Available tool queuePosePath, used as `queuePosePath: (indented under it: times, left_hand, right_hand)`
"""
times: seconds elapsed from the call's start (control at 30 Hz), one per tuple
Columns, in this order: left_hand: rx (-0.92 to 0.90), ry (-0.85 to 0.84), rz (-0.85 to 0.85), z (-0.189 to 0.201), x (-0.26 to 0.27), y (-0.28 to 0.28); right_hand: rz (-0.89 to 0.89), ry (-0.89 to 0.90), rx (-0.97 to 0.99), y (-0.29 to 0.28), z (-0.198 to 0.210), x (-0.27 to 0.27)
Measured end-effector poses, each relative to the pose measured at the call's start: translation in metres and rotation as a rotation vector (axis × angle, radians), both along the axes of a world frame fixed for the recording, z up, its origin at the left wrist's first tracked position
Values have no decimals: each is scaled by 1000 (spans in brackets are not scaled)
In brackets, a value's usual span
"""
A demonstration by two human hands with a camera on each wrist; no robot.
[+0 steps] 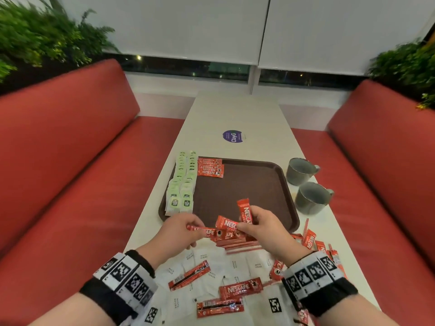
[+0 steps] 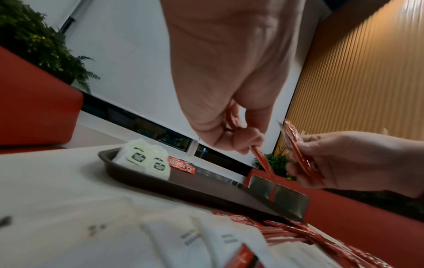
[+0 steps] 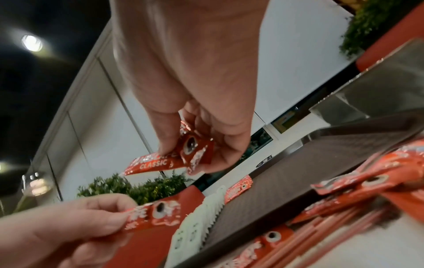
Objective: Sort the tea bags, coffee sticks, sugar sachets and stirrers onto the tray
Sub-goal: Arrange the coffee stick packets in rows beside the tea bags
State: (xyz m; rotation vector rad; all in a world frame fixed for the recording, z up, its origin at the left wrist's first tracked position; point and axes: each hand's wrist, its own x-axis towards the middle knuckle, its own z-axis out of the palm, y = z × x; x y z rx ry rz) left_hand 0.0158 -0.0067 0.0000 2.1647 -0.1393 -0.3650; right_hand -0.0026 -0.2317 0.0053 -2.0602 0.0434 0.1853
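Over the near edge of the brown tray [image 1: 254,184], my left hand [image 1: 194,229] pinches one red coffee stick [image 1: 204,232] by its end. My right hand [image 1: 246,225] holds two coffee sticks [image 1: 244,211], fanned out. In the right wrist view, these sticks [image 3: 183,156] sit between thumb and fingers. On the tray, two rows of green tea bags [image 1: 182,184] run along the left side, with a stack of coffee sticks [image 1: 210,167] at the far left corner. White sugar sachets [image 1: 207,264], red stirrers [image 1: 240,245] and loose coffee sticks [image 1: 240,290] lie on the table near me.
Two grey mugs [image 1: 302,170] [image 1: 312,200] stand right of the tray on the white table [image 1: 235,114]. More coffee sticks [image 1: 310,238] lie at the table's right edge. Red bench seats [image 1: 70,161] flank the table. A round purple sticker [image 1: 232,136] sits beyond the tray.
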Motion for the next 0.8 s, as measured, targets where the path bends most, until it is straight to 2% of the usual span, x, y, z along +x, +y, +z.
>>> queuePosePath:
  times: [0.1, 0.2, 0.37, 0.5, 0.57, 0.67, 0.73, 0.8]
  left_hand:
    - [-128, 88, -38, 6, -8, -20]
    - [-334, 171, -40, 12, -11, -37]
    - [-716, 320, -7, 16, -15, -61]
    - [-717, 317, 67, 17, -11, -77]
    - [-724, 332, 121, 22, -7, -80]
    - [-830, 367, 211, 25, 3, -75]
    - [-822, 384, 212, 21, 9, -66]
    - [-790, 411, 142, 18, 10, -53]
  right_hand:
    - [14, 13, 121, 1, 4, -4]
    - [56, 36, 195, 1, 4, -8]
    - [-52, 62, 502, -3, 3, -10]
    - [-108, 54, 541, -1, 5, -9]
    - [-73, 79, 459, 4, 5, -10]
    - [-9, 154, 379, 10, 7, -14]
    - [63, 210, 367, 13, 6, -16]
    - [130, 269, 384, 18, 4, -15]
